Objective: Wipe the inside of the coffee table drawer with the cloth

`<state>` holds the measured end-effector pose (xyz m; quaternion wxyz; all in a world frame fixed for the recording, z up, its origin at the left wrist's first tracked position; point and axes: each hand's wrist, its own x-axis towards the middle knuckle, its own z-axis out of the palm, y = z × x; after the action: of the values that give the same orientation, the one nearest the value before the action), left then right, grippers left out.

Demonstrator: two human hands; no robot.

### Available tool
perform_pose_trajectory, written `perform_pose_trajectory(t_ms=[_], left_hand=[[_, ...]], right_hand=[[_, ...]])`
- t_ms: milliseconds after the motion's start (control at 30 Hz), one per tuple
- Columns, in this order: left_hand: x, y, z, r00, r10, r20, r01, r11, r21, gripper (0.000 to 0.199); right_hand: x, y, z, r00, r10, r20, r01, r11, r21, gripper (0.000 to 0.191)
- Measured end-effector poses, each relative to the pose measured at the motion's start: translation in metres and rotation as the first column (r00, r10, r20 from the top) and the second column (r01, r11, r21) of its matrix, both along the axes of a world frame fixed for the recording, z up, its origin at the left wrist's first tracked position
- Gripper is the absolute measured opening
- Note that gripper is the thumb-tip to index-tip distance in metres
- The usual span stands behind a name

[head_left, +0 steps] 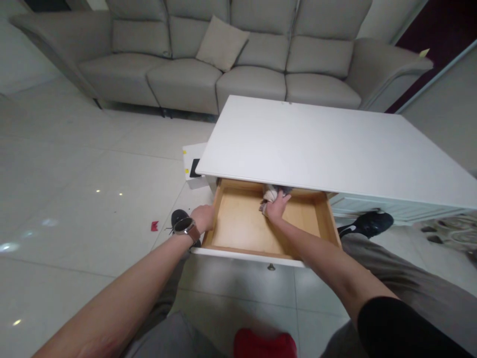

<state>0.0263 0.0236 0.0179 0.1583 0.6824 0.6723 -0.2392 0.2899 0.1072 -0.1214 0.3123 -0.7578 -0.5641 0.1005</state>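
Right hand (pixel 276 206) deep in the drawer, fingers bunched on a crumpled cloth (pixel 271 193), pale with darker patches, up at the back just under the tabletop's edge! Some of the fingertips are lost in the folds. Over on the left, the left hand (pixel 203 219) is at the drawer's side wall; its fingers turn out of sight, so whether they clasp the wood, I can't tell. A steady left hand there should keep the wooden drawer (pixel 238 223) from sliding, and the right would do well to keep the cloth gathered, knuckles clear of that overhang. Outward now: a round knob (pixel 271 267) on the drawer front, the white coffee table (pixel 328 144) above, a white box (pixel 196 183) beside it, and the grey sofa (pixel 253 84) beyond.
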Motion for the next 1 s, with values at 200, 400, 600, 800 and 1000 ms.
perform_pose_trajectory(t_ms=[200,400,600,800,1000], left_hand=[[0.000,-0.001,0.002,1.000,-0.015,0.021,0.015,1.000,0.003,0.039],[-0.002,0.003,0.001,1.000,-0.004,0.023,0.005,0.999,-0.044,0.044],[-0.001,0.005,-0.001,1.000,-0.007,0.005,0.007,0.999,-0.039,0.041],[0.000,0.005,-0.003,1.000,-0.012,0.006,0.013,0.999,-0.040,0.044],[-0.004,0.009,-0.008,1.000,-0.028,-0.004,0.028,0.998,-0.049,0.046]], right_hand=[[-0.124,-0.004,0.018,0.799,0.532,0.279,-0.462,0.841,-0.281,0.068],[-0.122,0.010,0.035,0.522,0.756,0.394,-0.650,0.652,-0.391,0.056],[0.025,0.016,0.054,0.271,0.854,0.444,-0.659,0.501,-0.561,0.035],[0.155,0.009,0.079,0.352,0.797,0.491,-0.479,0.604,-0.637,0.037],[0.170,-0.013,0.081,0.381,0.765,0.520,-0.343,0.639,-0.688,0.036]])
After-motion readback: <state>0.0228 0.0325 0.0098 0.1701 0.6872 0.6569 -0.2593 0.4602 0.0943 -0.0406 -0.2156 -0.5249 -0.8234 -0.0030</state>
